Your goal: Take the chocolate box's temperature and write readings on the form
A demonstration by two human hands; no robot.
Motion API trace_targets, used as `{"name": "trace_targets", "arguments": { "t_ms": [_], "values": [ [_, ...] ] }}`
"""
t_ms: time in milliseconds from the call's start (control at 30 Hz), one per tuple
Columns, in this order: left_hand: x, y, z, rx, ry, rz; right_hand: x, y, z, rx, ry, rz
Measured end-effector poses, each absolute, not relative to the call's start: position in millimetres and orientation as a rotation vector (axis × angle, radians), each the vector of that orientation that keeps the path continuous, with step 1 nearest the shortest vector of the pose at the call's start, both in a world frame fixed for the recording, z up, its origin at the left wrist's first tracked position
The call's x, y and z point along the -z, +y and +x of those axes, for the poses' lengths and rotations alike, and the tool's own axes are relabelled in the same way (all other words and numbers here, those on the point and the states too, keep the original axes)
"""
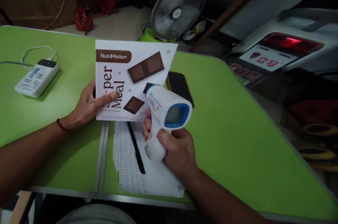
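My left hand (88, 102) grips the left edge of a white and brown NutriMotion box (111, 79), thumb across its printed front. The box stands upright above the table, with chocolate pieces pictured on it. In my right hand (179, 148) is a white and blue infrared thermometer (166, 109), fingers wrapped round its handle. Its grey display faces me, and its front end points at the box, close to the lower right of the printed face. Whether they touch I cannot tell. Beneath both lie handwritten sheets of paper (132, 178) with a black pen (136, 148) on top.
A white power bank (38, 78) with a cable lies on the left of the green table (232, 153). Behind the box is a dark phone-like object (181, 86). Beyond the table stand a fan (179, 7) and, at right, a vehicle's rear with a lit tail light (292, 42).
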State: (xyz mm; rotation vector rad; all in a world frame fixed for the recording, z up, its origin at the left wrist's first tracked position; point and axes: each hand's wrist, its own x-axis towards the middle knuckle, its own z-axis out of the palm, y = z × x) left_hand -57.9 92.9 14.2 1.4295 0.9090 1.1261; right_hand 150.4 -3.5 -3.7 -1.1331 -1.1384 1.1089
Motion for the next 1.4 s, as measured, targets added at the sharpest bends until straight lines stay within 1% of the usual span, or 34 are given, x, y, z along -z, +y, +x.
{"name": "trace_targets", "arguments": {
  "t_ms": [167,500,867,1067,1233,1400],
  "values": [
    [-16.0,93.9,-58.2,-1.110,0.905,1.453,4.6,-7.2,149.8,-1.125,-1.176,-1.133],
    [-16.9,94.8,-57.7,-1.114,0.864,1.487,3.8,-7.0,144.5,-1.192,-1.042,-1.121],
    [-15.7,96.4,-59.5,-1.102,0.848,1.509,3.6,-5.2,142.9,-1.158,-1.046,-1.174],
    [-18.3,95.5,-58.6,-1.093,0.860,1.493,5.0,-4.6,142.7,-1.143,-1.140,-1.120],
    [-18.4,95.5,-57.4,-1.111,0.847,1.480,0.7,-6.1,143.4,-1.088,-1.181,-1.170],
    [-19.7,94.8,-57.6,-1.100,0.847,1.488,1.3,-6.7,144.9,-1.111,-1.166,-1.181]
  ]
}}
